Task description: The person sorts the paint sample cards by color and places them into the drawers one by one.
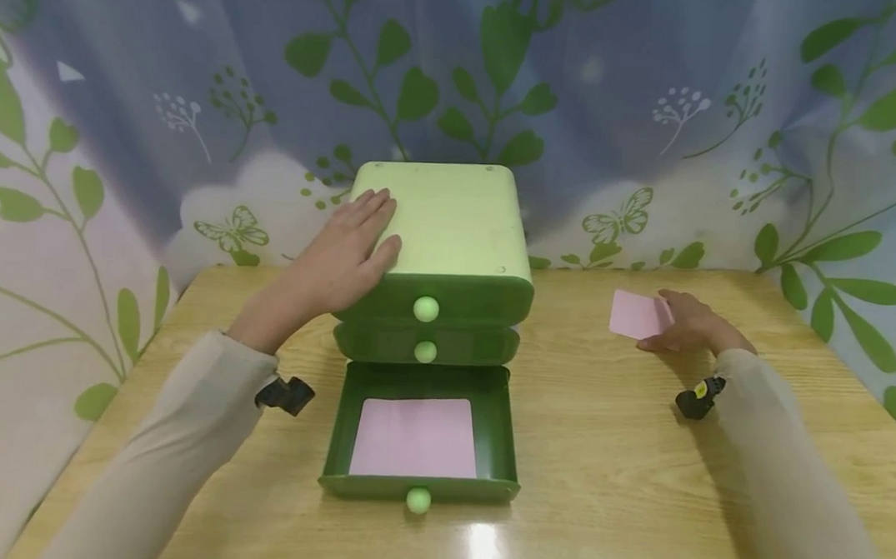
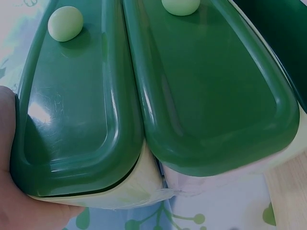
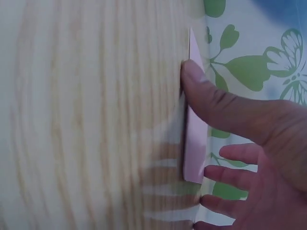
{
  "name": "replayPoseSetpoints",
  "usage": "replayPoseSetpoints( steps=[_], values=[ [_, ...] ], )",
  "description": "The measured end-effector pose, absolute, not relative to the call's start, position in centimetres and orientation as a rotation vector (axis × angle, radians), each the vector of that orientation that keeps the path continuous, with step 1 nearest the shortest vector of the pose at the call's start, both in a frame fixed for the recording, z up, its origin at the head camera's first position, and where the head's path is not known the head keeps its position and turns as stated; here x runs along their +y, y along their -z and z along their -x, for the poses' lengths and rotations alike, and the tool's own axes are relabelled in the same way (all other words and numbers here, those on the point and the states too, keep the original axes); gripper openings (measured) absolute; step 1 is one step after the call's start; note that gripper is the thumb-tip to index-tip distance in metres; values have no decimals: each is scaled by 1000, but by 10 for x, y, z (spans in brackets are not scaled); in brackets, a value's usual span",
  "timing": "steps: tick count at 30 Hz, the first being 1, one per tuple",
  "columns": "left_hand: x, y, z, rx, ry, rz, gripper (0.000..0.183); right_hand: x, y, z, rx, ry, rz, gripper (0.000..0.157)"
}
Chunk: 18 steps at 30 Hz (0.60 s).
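A small desktop drawer box (image 1: pixel 450 221) has a pale green top and dark green drawer fronts with round knobs. My left hand (image 1: pixel 352 250) rests on its top left side with the fingers straight; in the left wrist view part of that hand (image 2: pixel 19 191) shows at the box's edge. The bottom drawer (image 1: pixel 490 423) is pulled out, and a larger pink paper pad (image 1: pixel 414 436) lies flat in it. To the right of the box, my right hand (image 1: pixel 690 323) pinches a small pink paper pad (image 1: pixel 634 314) between thumb and fingers, at or just above the table. The right wrist view shows the thumb (image 3: pixel 206 91) against its edge.
The drawer box stands on a light wooden table (image 1: pixel 591 452), near its back edge. A curtain (image 1: pixel 457 80) printed with green leaves and butterflies hangs behind and beside the table. The top drawer (image 1: pixel 372 297) and middle drawer (image 1: pixel 370 341) are in the box.
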<state>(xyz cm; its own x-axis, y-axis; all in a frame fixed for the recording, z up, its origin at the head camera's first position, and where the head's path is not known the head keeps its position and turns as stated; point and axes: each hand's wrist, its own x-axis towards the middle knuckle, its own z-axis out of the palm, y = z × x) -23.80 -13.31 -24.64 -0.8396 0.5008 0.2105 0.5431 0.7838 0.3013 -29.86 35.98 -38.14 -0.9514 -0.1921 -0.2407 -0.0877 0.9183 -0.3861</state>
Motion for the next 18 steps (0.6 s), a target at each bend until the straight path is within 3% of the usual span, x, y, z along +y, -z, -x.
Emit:
replayPoseSetpoints(
  steps=[12,18],
  values=[
    [-135,247,236,-2854,531,828,63,355,378,294,2783,557,3,100],
    [-134,243,238,-2852,512,837,63,356,370,290,2835,538,-5,78]
  ],
)
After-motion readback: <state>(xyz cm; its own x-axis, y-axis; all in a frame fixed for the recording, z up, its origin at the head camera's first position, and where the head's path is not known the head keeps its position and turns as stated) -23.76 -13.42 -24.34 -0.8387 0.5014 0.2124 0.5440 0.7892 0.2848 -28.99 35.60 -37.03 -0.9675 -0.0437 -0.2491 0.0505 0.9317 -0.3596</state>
